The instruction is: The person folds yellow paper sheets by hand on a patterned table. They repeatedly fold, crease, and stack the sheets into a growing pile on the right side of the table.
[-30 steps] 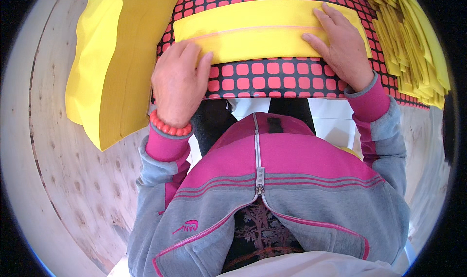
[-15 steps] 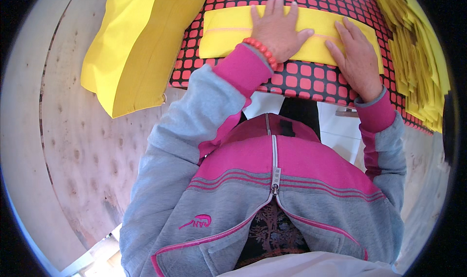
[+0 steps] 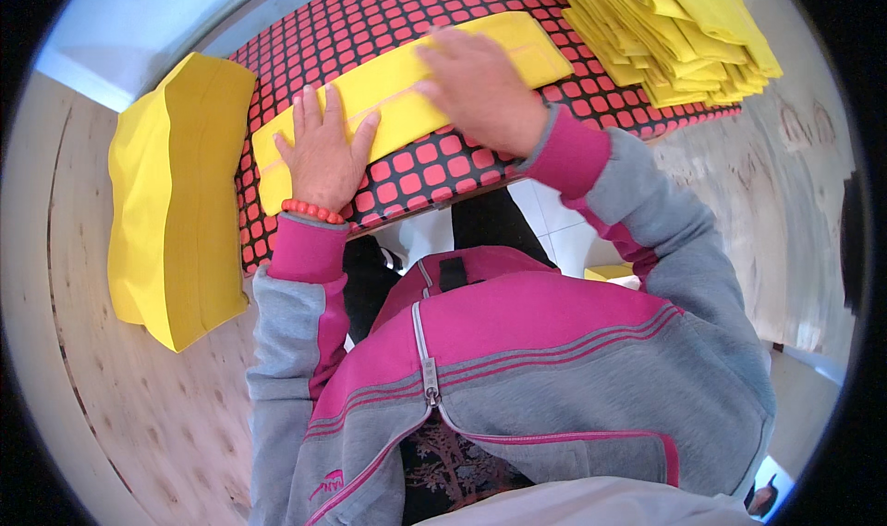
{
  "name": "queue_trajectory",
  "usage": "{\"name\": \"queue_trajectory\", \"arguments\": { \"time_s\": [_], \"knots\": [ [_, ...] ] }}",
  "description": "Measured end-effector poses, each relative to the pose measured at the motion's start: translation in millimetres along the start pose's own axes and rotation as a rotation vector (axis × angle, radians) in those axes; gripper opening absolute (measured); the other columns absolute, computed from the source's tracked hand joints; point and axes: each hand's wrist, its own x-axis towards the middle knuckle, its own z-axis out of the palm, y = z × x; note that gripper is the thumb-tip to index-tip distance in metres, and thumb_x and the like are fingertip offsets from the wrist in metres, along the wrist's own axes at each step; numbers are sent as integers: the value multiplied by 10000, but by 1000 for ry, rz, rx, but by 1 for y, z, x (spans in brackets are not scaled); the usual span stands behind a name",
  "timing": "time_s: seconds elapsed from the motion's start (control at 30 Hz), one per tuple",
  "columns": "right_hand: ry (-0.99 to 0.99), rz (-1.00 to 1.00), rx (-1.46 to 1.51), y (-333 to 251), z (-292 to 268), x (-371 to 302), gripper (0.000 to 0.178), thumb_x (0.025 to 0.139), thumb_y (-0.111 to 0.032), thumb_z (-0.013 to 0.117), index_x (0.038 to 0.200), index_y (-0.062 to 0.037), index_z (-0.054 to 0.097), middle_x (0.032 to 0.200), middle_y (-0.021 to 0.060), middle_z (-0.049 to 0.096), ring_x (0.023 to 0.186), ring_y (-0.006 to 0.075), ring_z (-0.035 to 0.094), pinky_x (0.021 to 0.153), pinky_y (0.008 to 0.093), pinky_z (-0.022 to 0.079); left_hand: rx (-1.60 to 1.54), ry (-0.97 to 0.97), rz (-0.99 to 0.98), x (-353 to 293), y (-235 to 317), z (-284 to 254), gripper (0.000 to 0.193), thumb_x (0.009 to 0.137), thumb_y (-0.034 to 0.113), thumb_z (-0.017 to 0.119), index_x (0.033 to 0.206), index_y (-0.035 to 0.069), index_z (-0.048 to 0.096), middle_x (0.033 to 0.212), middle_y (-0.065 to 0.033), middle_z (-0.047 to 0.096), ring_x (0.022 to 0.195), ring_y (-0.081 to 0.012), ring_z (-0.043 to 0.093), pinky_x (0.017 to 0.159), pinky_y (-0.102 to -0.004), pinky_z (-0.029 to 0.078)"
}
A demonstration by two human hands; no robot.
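Observation:
A long folded strip of yellow fabric (image 3: 397, 115), with a lighter line along its middle, lies slantwise on a red-and-black patterned table cover (image 3: 434, 170). My left hand (image 3: 325, 155), with a red bead bracelet at the wrist, rests flat near the strip's left end, fingers spread. Over the right half of the strip is my right hand (image 3: 485, 87), its fingers stretched out but blurred by motion. Nothing shows gripped in either hand; whether the right palm touches the fabric I cannot tell.
A thick stack of yellow fabric (image 3: 139, 203) stands at the left, beside the patterned cover and over pale wooden boards (image 3: 102, 378). At the far right is a pile of folded yellow pieces (image 3: 674, 41). Another wooden surface (image 3: 785, 184) extends on the right.
My view has turned, so the table and both piles appear shifted leftward and tilted. My right hand has moved inward along the strip, toward my left hand, which stays flat on the fabric.

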Motion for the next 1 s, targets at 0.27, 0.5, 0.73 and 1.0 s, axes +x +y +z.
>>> {"name": "queue_trajectory", "arguments": {
  "time_s": [0.27, 0.5, 0.73, 1.0],
  "knots": [
    [-82, -62, 272, -67, 47, 38, 389, 977, -360, 538, 1198, -68, 668, 1227, 162, 644, 1278, 349, 547, 1070, 489, 403, 7, -43, -8, -1, -3, 0, 696, 1001, 536, 450, 1556, 125, 367, 1645, -207, 262, 1531, -361, 239, 1135, -734, 192],
    [-130, 30, 33, 21, 49, 18, 454, 1019, -380, 507, 1303, -44, 621, 1376, 206, 583, 1331, 359, 505, 1106, 472, 388, 38, 35, 13, -8, -19, 0, 780, 984, 641, 448, 1530, 85, 407, 1626, -201, 309, 1525, -348, 259, 1130, -731, 207],
    [-176, 160, -175, 112, 14, -16, 539, 1055, -403, 410, 1405, -16, 545, 1486, 216, 507, 1417, 344, 445, 1153, 448, 371, -4, -8, -66, -26, -67, -12, 824, 982, 653, 441, 1546, 56, 367, 1638, -209, 273, 1531, -360, 236, 1159, -701, 199],
    [-201, 119, -383, 112, 0, -9, 419, 1039, -274, 436, 1362, -38, 560, 1452, 200, 542, 1364, 352, 498, 1121, 461, 406, 206, 280, 114, -21, -49, -17, 510, 997, 391, 531, 1380, 55, 514, 1454, -210, 477, 1375, -366, 435, 1083, -630, 342]
  ]
}}
